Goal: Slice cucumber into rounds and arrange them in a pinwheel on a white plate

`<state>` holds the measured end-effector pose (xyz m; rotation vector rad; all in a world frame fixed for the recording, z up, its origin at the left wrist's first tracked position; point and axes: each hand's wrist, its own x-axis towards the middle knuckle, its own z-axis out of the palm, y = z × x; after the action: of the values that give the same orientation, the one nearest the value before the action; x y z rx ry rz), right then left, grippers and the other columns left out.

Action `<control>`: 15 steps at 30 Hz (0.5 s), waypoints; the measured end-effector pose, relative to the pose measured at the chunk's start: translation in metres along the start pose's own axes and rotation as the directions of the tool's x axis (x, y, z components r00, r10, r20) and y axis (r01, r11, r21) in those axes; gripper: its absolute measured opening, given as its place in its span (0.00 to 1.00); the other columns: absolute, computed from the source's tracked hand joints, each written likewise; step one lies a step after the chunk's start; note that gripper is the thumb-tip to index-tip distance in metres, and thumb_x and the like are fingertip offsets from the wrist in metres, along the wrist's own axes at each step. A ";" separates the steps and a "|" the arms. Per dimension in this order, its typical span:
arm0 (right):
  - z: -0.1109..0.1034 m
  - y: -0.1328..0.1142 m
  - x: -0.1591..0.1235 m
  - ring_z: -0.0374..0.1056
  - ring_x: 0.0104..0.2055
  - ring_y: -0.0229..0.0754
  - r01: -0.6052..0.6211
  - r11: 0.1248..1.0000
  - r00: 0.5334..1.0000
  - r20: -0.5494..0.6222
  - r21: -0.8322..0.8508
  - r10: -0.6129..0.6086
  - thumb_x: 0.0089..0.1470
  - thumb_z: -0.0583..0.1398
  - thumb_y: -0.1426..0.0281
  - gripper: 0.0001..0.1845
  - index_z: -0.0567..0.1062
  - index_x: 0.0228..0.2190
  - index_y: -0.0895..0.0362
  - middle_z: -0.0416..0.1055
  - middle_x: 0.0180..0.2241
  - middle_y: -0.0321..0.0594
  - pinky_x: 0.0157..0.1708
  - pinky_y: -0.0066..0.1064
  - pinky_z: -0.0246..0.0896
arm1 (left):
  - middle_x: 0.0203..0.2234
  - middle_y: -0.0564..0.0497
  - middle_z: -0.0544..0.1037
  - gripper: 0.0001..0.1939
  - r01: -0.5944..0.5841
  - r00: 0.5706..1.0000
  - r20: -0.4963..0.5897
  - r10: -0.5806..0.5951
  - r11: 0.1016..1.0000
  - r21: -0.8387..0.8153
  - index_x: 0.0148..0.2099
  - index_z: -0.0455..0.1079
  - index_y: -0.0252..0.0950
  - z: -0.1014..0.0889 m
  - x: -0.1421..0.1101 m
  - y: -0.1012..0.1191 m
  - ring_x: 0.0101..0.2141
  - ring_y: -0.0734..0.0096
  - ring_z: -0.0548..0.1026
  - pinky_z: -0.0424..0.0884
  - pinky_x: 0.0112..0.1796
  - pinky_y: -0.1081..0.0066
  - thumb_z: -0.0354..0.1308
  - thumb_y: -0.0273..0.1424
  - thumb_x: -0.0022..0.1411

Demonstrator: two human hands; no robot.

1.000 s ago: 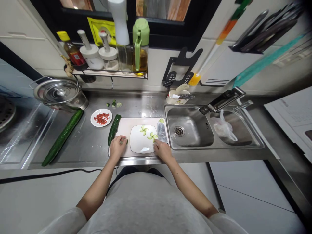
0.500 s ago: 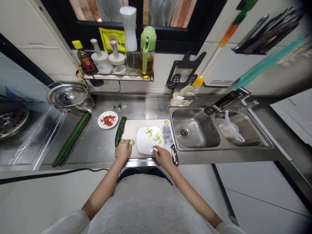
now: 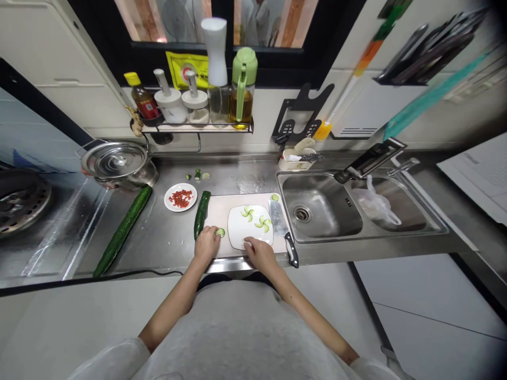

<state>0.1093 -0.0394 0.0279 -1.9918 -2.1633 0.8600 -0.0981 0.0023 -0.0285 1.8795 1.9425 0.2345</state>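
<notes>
A white square plate [image 3: 241, 232] rests on a pale cutting board [image 3: 216, 206], with curved cucumber slices [image 3: 263, 224] fanned into two pinwheel shapes on it. My left hand [image 3: 206, 246] is at the board's left side, fingers curled against a small stack of cut cucumber [image 3: 220, 232]. Over the plate's front edge, my right hand [image 3: 261, 254] has its thumb and fingers drawn together; whatever is between them is too small to make out. A cleaver [image 3: 279, 219] with a black handle lies right of the plate. A shortened cucumber [image 3: 202, 214] lies along the board's left edge.
A small plate of chopped red pieces [image 3: 180, 207], cucumber ends [image 3: 197, 174], a whole cucumber [image 3: 124, 229] and a lidded steel pot [image 3: 119, 163] are to the left. A double sink [image 3: 317, 211] is at the right. Bottles stand on a rack [image 3: 200, 126] behind.
The whole view has shifted slightly, moving the scene to the right. My right hand has moved a little left along the plate's front edge. My left hand stays by the cut cucumber.
</notes>
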 end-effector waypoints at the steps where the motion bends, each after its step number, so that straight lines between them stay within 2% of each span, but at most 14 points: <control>1: 0.000 -0.001 0.001 0.71 0.44 0.43 0.006 1.000 1.000 -0.001 -0.005 -0.006 0.62 0.49 0.64 0.19 0.72 0.49 0.53 0.76 0.42 0.41 0.40 0.28 0.58 | 0.41 0.46 0.74 0.12 0.004 1.000 0.003 -0.004 1.000 -0.008 0.46 0.71 0.38 0.000 0.000 0.000 0.41 0.64 0.72 0.64 0.43 0.69 0.52 0.31 0.61; 7: 0.000 -0.007 0.004 0.71 0.44 0.42 0.018 1.000 1.000 0.016 -0.019 -0.018 0.62 0.49 0.63 0.19 0.73 0.48 0.53 0.77 0.42 0.40 0.39 0.27 0.57 | 0.39 0.46 0.74 0.10 0.040 0.999 0.038 -0.039 0.999 -0.027 0.43 0.70 0.36 -0.002 0.002 0.002 0.39 0.66 0.72 0.64 0.41 0.70 0.54 0.32 0.59; 15: 0.001 -0.004 0.000 0.71 0.44 0.43 0.018 1.000 1.000 0.004 0.002 -0.018 0.62 0.49 0.63 0.19 0.73 0.48 0.53 0.77 0.41 0.41 0.39 0.28 0.57 | 0.35 0.50 0.75 0.06 0.055 0.998 0.022 -0.053 0.994 -0.093 0.39 0.69 0.39 -0.006 0.002 0.005 0.37 0.68 0.72 0.63 0.36 0.72 0.56 0.30 0.57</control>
<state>0.1050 -0.0402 0.0287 -1.9677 -2.1784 0.8638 -0.0961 0.0055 -0.0214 1.7610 1.9324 0.2843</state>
